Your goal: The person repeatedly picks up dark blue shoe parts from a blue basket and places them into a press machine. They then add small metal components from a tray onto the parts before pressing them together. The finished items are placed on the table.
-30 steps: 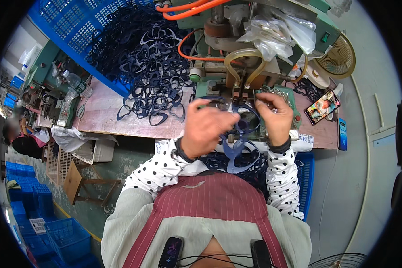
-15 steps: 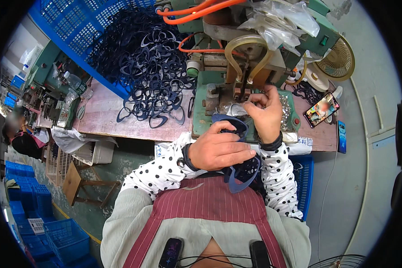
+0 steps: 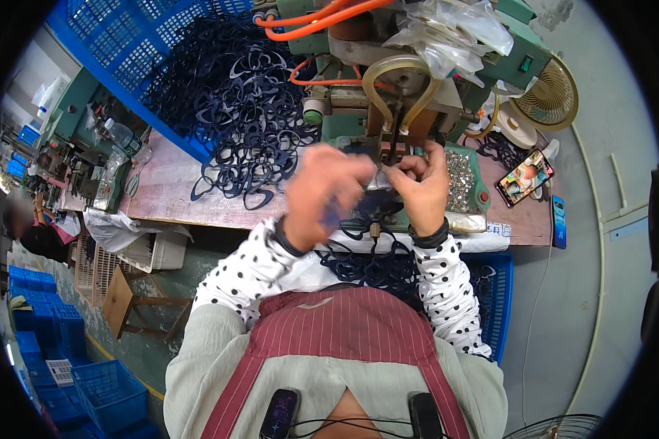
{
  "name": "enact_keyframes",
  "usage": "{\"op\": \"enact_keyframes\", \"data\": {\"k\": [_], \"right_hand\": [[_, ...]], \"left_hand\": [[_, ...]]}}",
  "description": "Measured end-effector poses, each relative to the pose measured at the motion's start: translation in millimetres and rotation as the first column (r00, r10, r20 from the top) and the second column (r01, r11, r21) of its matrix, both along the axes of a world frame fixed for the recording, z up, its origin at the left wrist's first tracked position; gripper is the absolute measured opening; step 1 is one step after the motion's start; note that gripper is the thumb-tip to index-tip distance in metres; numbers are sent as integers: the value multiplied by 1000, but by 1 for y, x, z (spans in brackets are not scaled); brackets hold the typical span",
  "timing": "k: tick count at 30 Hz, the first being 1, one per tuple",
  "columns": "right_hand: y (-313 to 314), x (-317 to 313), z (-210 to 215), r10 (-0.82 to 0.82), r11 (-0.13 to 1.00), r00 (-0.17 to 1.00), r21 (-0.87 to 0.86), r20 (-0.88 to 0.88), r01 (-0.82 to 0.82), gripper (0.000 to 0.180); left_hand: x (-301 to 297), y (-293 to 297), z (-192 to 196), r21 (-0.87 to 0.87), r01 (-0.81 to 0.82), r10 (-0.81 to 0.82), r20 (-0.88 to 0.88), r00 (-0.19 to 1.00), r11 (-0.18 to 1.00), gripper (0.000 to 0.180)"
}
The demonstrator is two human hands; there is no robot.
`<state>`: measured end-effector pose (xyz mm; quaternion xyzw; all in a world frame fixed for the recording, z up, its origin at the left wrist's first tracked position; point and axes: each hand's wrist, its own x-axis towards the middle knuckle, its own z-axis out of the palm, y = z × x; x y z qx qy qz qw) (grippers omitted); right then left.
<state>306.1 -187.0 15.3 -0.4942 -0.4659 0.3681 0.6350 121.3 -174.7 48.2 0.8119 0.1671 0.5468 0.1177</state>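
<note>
My left hand [image 3: 321, 192] is smeared by motion in front of the green machine [image 3: 331, 132]; a dark blue patch shows by its palm, and what it holds, if anything, is unclear. My right hand [image 3: 425, 192] is at the machine's pressing head [image 3: 392, 150], thumb and fingertips pinched together. What is between them is too small to make out. Beside that hand lies a tray of small shiny metal pieces [image 3: 459, 183]. Dark blue looped pieces [image 3: 377, 267] hang and lie below the machine's front edge, in front of my apron.
A pile of dark blue loops [image 3: 252, 124] spills from a tilted blue crate [image 3: 110, 44] onto the table [image 3: 165, 186]. To the right are a phone [image 3: 526, 178], a fan [image 3: 549, 95] and a blue basket [image 3: 499, 300]. A wooden stool [image 3: 128, 300] stands at left.
My left hand has moved up and left, away from the looped pieces it was at. The loops have dropped lower in front of the machine. My right hand remains at the pressing head.
</note>
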Motion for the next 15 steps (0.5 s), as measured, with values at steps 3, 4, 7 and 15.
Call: {"op": "enact_keyframes", "data": {"k": [3,4,7,15], "right_hand": [[0,0,5,17,1000,1000,-24,16,-17,61],[0,1,4,29,999,1000,-17,8,-29,61],[0,2,-1,44,999,999,-5,-26,-44,62],[-4,-3,0,39,999,996,21,-82,-38,56]], "left_hand": [[18,-15,-8,255,130,-86,-178,980,958,32],[14,-12,-4,259,97,-61,-143,988,961,31],[9,7,29,-486,-25,226,359,906,873,20],[-9,6,17,-124,-148,154,37,987,981,24]]}}
